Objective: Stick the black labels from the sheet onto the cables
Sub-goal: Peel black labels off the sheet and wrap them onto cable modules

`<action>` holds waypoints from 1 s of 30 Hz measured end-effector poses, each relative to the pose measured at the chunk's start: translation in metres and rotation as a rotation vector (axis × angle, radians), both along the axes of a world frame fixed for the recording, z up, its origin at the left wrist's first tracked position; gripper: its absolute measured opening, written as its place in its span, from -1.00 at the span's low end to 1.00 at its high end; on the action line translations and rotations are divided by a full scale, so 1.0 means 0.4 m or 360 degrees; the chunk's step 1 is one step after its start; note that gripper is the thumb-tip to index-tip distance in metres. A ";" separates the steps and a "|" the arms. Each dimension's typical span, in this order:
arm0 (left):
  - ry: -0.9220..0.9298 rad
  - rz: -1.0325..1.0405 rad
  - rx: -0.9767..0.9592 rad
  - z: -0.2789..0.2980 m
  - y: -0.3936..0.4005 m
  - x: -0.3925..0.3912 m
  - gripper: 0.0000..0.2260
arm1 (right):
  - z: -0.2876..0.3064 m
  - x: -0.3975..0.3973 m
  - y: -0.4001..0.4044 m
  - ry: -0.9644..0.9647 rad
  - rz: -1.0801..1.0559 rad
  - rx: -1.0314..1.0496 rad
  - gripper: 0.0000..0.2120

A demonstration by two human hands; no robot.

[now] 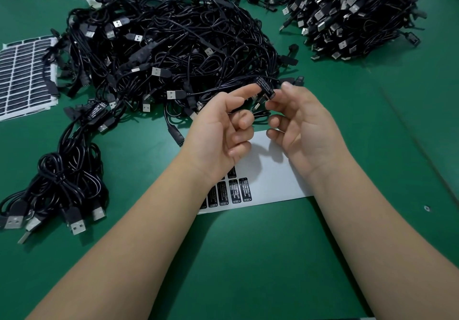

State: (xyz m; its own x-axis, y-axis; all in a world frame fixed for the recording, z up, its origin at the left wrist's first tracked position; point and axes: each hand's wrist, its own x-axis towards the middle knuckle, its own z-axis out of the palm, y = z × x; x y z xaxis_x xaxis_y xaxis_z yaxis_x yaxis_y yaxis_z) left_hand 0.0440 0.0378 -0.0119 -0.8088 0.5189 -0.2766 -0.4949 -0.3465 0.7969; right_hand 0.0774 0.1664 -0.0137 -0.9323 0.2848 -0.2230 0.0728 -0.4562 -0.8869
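Observation:
Both hands hold one black cable's controller block (265,86) above the table, with a black label on its top face. My left hand (221,131) supports it from the left with its index fingertip and thumb. My right hand (298,126) pinches its right end between thumb and fingers. Under my hands lies the white label sheet (273,170); a few black labels (238,190) remain at its lower left. The cable runs left into a big tangled pile of black USB cables (169,46).
A bundle of cables (62,178) lies at the left, USB plugs toward me. Another label sheet (24,76) sits at the far left edge. A second cable heap (347,14) fills the back right. Green table surface (248,257) spreads in front.

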 end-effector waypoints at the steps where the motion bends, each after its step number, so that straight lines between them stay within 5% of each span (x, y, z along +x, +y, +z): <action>1: 0.0017 0.0000 -0.0017 -0.001 0.000 0.000 -0.72 | 0.000 0.000 0.000 -0.0003 -0.0011 -0.0017 -0.85; 10: 0.0292 0.0178 -0.0263 -0.011 0.004 -0.002 -0.72 | -0.009 -0.003 0.000 0.0053 -0.0081 0.0065 -0.84; 16: 0.1635 0.0699 -0.1679 -0.004 -0.036 -0.015 -0.81 | -0.021 -0.010 -0.008 -0.0035 -0.0032 0.0377 -0.77; 21: 0.1478 0.0729 -0.2554 -0.008 -0.105 -0.085 -0.63 | -0.022 -0.009 -0.011 -0.0032 0.0043 0.0431 -0.95; 30: 0.1546 0.0737 -0.1776 0.005 -0.108 -0.070 -0.82 | -0.020 -0.007 -0.006 0.0078 0.0034 0.0254 -0.91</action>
State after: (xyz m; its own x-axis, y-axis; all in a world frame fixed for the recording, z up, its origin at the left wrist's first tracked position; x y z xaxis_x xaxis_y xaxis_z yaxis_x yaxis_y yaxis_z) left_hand 0.0161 -0.0054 -0.0099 -0.9264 0.0759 0.3689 0.3266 0.6499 0.6863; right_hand 0.0746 0.1642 -0.0216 -0.9471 0.2931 -0.1307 0.0359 -0.3078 -0.9508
